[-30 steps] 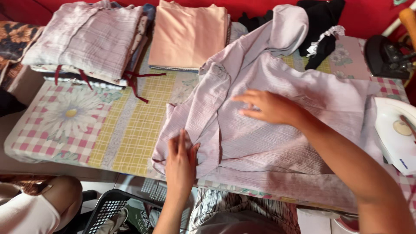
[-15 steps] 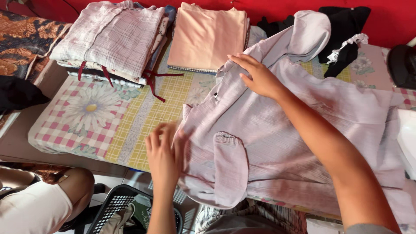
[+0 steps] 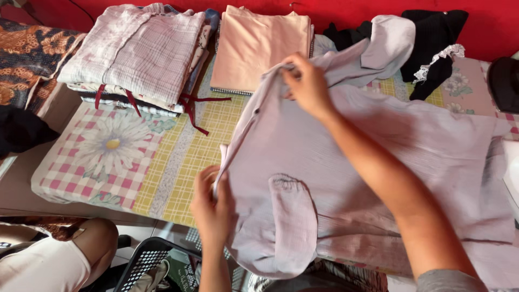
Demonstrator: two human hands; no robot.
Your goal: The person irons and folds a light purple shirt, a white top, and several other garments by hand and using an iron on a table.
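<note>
A pale lilac garment [image 3: 378, 162] lies spread over the table, one sleeve with a gathered cuff folded across its front. My right hand [image 3: 305, 81] pinches the garment's far edge near the collar and lifts it slightly. My left hand [image 3: 213, 203] grips the near part of the same left edge at the table's front. The edge runs taut between both hands.
A checked floral tablecloth [image 3: 124, 157] covers the table. Folded stacks sit at the back: a pink plaid pile [image 3: 140, 51] and a peach pile [image 3: 259, 46]. Black clothing [image 3: 432, 46] lies back right. A black basket [image 3: 146, 267] and a person's knee [image 3: 92, 243] are below left.
My right hand slid from the garment's middle up to its far edge and took hold. My left hand closed on the near edge, which now lifts off the table.
</note>
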